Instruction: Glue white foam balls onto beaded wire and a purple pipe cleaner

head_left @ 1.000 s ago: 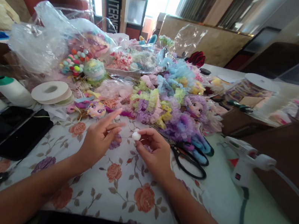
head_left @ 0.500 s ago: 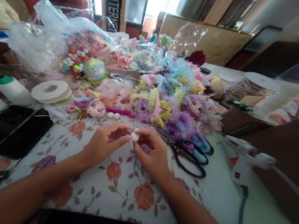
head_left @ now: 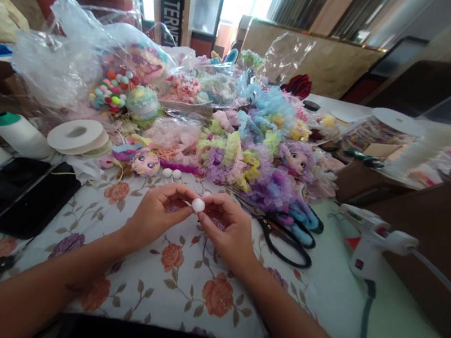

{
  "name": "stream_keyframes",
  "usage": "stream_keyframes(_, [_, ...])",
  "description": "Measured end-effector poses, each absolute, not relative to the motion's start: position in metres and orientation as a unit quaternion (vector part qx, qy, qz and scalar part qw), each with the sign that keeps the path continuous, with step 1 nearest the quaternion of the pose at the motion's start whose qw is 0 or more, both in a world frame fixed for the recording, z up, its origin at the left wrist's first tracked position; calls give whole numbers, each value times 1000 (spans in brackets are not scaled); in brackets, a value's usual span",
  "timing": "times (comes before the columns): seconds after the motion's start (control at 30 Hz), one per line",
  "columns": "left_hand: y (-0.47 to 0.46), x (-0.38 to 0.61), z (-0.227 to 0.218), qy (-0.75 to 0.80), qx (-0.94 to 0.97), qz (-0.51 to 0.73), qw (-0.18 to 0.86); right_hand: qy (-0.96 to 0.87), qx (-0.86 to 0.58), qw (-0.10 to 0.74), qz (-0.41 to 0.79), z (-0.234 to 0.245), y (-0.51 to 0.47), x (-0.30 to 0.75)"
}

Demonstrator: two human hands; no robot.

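Note:
A small white ball is pinched between the fingertips of my left hand and my right hand, above the flowered cloth. Both hands are closed on it, fingertips meeting around the ball. Whether anything else is attached behind it is hidden by the fingers. Just beyond my left hand, two similar white balls lie side by side. Black-handled scissors rest to the right of my right hand, their blades partly under ruffled fabric.
A white glue gun stands at the right beside a brown box. Colourful ruffles, doll heads and plastic bags pile up at the back. A ribbon spool, thread cone and black phones lie left.
The white ball has shifted slightly left and turned between my fingertips. My hands have drawn a little closer together; the surroundings look the same.

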State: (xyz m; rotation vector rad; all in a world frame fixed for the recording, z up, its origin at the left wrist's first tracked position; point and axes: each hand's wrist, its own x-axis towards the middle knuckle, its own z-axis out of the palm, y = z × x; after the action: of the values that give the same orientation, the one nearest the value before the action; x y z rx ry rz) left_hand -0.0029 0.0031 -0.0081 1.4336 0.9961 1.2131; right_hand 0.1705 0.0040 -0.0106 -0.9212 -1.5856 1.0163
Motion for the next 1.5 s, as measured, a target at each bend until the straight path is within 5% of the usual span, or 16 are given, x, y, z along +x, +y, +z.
stream_keyframes(0.37, [2,-3,-4,405,589,479,509,-660,-381,514,394,-9,2,169])
stream_keyframes(0.83, [-1,0,-6,444,648,484,385,-600,-412,503,466,-12,3,168])
stream_keyframes(1.2, [1,1,-4,432,554,458,544,-545,-452,478,520,-7,3,166])
stream_keyframes(1.5, [2,1,-6,439,529,463,559,-535,-456,460,543,-9,3,164])
